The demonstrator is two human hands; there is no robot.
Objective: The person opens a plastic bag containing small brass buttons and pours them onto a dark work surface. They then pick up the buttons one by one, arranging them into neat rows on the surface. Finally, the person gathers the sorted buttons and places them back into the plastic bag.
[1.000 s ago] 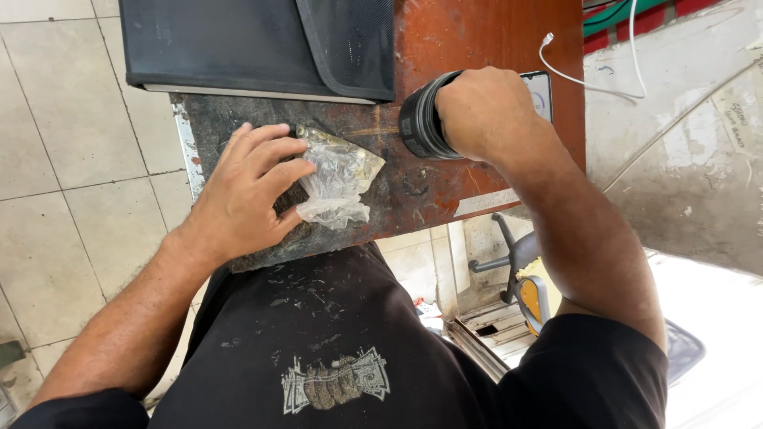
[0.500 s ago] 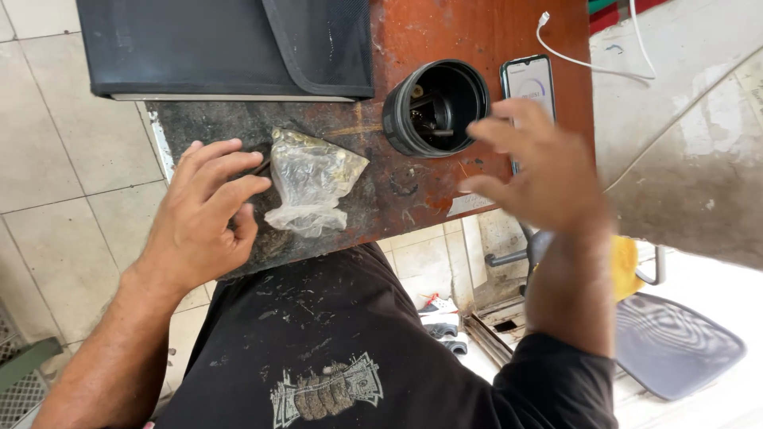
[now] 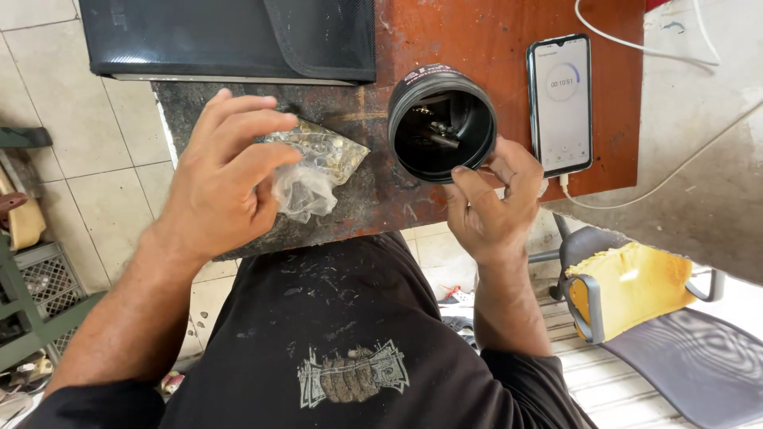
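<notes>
My left hand [image 3: 222, 179] rests on a clear plastic bag [image 3: 318, 167] of small metal parts that lies on the worn, dark part of the table [image 3: 381, 202]. An open black round container [image 3: 442, 123] with small metal pieces inside stands to the right of the bag. My right hand [image 3: 489, 206] is at the container's near rim, fingertips pinched together; whether they hold a small part I cannot tell.
A smartphone [image 3: 560, 103] with a timer on its screen lies right of the container, with a white cable [image 3: 652, 187] plugged in. A black case [image 3: 230, 40] lies at the table's far side. A chair with a yellow cloth [image 3: 628, 290] stands lower right.
My right hand came out of the container, swung right, then returned to its near rim. My left hand stayed on the bag. The camera view shifted so the phone shows fully.
</notes>
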